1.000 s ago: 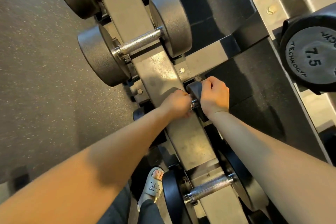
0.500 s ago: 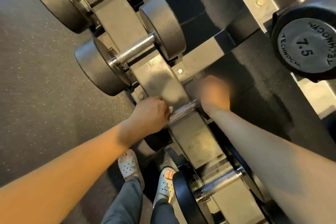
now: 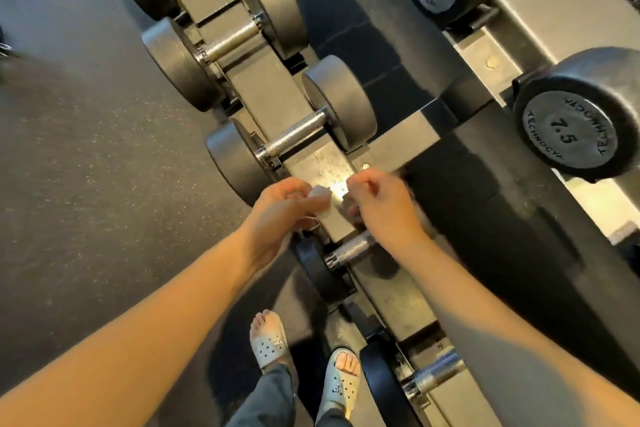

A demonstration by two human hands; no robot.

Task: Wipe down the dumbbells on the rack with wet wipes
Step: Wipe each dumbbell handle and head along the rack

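Over the rack (image 3: 322, 163), left hand (image 3: 280, 210) and right hand (image 3: 379, 210) pinch a wipe (image 3: 320, 199), dumbbells (image 3: 292, 139) alongside.

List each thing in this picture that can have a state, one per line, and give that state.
left hand: pinches the wipe
wipe: bunched up, lifted off the dumbbells
right hand: fingers curled beside the wipe; blurred, grip unclear
black dumbbell: lies on the rack, below the hands
grey dumbbell: lies on the rack, untouched
7.5 dumbbell: shelved, untouched
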